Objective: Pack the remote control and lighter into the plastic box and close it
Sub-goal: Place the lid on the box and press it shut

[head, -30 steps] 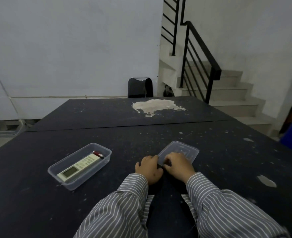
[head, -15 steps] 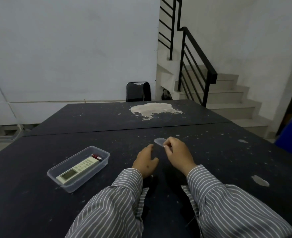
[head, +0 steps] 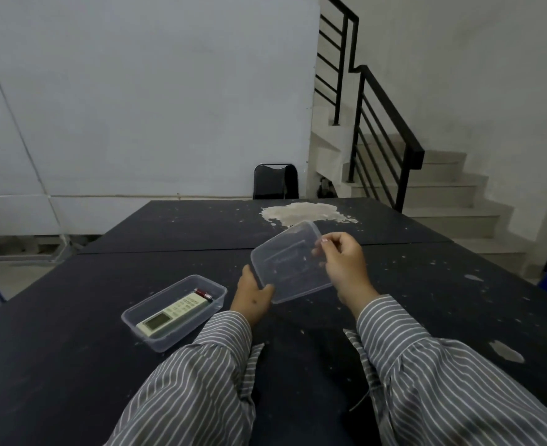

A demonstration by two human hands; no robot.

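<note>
A clear plastic box (head: 137,320) stands open on the dark table, left of my hands. Inside it lie a white remote control (head: 172,314) and, at its far end, a red lighter (head: 204,294). The clear lid (head: 289,263) is tilted in the air above the table, to the right of the box. My left hand (head: 251,297) grips its near left corner. My right hand (head: 342,265) pinches its right edge with the fingertips.
The dark table (head: 72,365) is speckled with pale flecks, with a large worn patch (head: 304,212) at the far side. A black chair (head: 275,181) stands behind the table. Stairs with a black railing (head: 388,123) rise at the right.
The lid lay flat on the table under both hands a second ago. Both hands have lifted it off the table and tilted it up.
</note>
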